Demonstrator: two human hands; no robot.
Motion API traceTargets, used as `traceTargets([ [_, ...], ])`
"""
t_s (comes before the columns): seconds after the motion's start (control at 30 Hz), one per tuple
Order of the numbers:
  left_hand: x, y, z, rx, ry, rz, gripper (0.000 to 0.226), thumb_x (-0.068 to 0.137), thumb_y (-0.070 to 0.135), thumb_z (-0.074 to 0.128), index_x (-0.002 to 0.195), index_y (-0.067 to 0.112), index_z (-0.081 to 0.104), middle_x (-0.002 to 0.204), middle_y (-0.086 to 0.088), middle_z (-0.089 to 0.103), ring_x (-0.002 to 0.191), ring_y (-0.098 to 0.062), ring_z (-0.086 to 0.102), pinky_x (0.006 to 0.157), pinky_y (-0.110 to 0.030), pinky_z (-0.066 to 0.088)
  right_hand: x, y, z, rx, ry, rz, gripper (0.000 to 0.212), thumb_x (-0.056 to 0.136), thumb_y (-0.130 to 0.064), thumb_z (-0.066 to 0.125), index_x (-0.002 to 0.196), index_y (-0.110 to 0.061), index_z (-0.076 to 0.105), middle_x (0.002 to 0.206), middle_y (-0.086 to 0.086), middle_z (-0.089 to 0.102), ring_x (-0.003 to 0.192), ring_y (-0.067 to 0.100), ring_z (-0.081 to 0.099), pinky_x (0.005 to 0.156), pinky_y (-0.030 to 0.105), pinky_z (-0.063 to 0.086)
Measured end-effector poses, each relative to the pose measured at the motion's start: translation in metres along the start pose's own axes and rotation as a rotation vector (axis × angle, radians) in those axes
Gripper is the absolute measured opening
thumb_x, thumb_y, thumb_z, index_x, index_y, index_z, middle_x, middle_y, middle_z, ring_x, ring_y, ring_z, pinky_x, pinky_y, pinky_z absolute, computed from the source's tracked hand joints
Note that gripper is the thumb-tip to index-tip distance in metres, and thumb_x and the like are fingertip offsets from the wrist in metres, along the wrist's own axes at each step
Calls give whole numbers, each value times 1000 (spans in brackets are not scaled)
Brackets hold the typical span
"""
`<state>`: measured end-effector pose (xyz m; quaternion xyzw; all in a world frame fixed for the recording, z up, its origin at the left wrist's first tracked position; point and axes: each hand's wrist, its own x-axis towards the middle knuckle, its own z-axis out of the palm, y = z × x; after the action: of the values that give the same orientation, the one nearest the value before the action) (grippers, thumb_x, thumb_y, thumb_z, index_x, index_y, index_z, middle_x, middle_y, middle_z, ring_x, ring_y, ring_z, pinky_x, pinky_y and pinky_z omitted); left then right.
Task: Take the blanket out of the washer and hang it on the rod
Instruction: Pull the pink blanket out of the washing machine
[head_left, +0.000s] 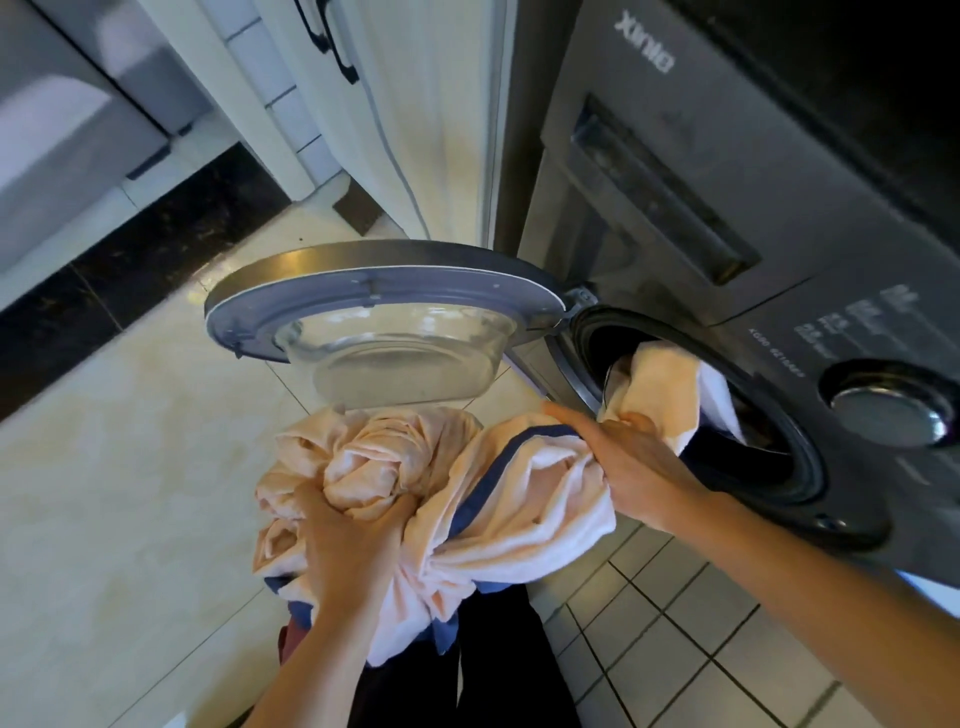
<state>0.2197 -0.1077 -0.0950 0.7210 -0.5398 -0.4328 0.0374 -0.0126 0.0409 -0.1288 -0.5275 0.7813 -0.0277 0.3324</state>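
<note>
From the head view, the peach, blue-edged blanket (519, 499) bunches at centre, its tail at 3 o'clock still inside the dark washer (727, 182), whose round door (384, 312) hangs open. The left hand (348, 540) at 6 o'clock clutches the wad, and the right hand (634, 457) grips cloth at the drum mouth. Pale brand lettering at 1 o'clock sits upside down, unreadable to me.

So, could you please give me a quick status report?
Left hand and right hand both grip blanket. One end inside washer. Door open.

A home laundry corner: a dark front-loading washer (727, 291) stands on the right beside white panelled cabinets (395, 104), on a glossy tiled floor (130, 493).
</note>
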Motion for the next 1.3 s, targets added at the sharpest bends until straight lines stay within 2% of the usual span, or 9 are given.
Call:
traceTargets([
  [0.17, -17, 15, -28, -45, -23, 19, 81, 46, 55, 74, 110, 34, 30, 108, -5, 57, 92, -31, 60, 81, -53, 53, -17, -17, -18, -61, 115, -83, 87, 87, -27, 56, 141, -55, -7, 95, -9, 63, 94, 13, 59, 98, 37, 34],
  [0.27, -26, 27, -42, -89, -65, 14, 79, 40, 54, 72, 106, 38, 31, 104, 0, 57, 91, -28, 60, 80, -53, 53, -22, -32, -29, -144, 139, -138, 98, 88, -20, 55, 139, -57, -20, 90, -11, 58, 91, 15, 57, 97, 35, 30],
  [0.43, -35, 44, -58, -122, -139, 98, 79, 41, 49, 77, 107, 40, 33, 107, 6, 58, 96, -21, 61, 83, -52, 53, -27, -64, -65, -150, 75, -202, 92, 91, -19, 47, 136, -59, -23, 98, -8, 55, 101, 17, 52, 103, 38, 27],
  [0.6, -33, 64, -70, -128, -182, 149, 77, 48, 42, 82, 110, 41, 35, 109, 7, 58, 99, -20, 61, 85, -52, 53, -23, -88, -93, -162, -7, -182, 61, 94, -38, 47, 132, -49, 1, 122, 0, 53, 117, 24, 47, 106, 44, 23],
  [0.73, -33, 83, -76, -116, -178, 175, 82, 50, 46, 84, 113, 41, 33, 112, 0, 53, 100, -27, 59, 87, -52, 52, -22, -109, -112, -134, 35, -223, 40, 93, -36, 46, 121, -43, 18, 120, 5, 55, 115, 29, 50, 105, 49, 26],
  [0.87, -23, 108, -90, -104, -244, 210, 90, 52, 52, 86, 119, 41, 27, 118, 8, 42, 107, -20, 50, 85, -37, 42, -22, -127, -128, -98, 30, -172, 41, 94, -44, 38, 125, -47, 11, 125, 2, 50, 122, 25, 44, 111, 47, 21],
  [0.97, -7, 123, -106, -91, -335, 253, 100, 41, 64, 85, 122, 38, 33, 125, 6, 49, 112, -20, 53, 95, -42, 47, -20, -146, -136, -98, 23, -132, 51, 94, -48, 33, 136, -51, 4, 126, 0, 49, 124, 23, 41, 110, 45, 20],
  [1.2, 39, 143, -145, -18, -303, 304, 70, 55, 58, 69, 112, 40, 32, 108, 3, 55, 98, -25, 58, 88, -52, 51, -13, -199, -142, -133, 155, -59, 60, 87, -51, 16, 146, -46, 7, 117, 0, 54, 113, 24, 49, 100, 43, 30],
  [1.3, 56, 152, -165, -22, -317, 328, 65, 60, 54, 70, 111, 41, 33, 108, 4, 57, 97, -25, 60, 87, -51, 52, -11, -214, -143, -206, 240, -52, 54, 93, -43, 29, 146, -43, 17, 110, 1, 59, 102, 25, 55, 92, 41, 39],
])
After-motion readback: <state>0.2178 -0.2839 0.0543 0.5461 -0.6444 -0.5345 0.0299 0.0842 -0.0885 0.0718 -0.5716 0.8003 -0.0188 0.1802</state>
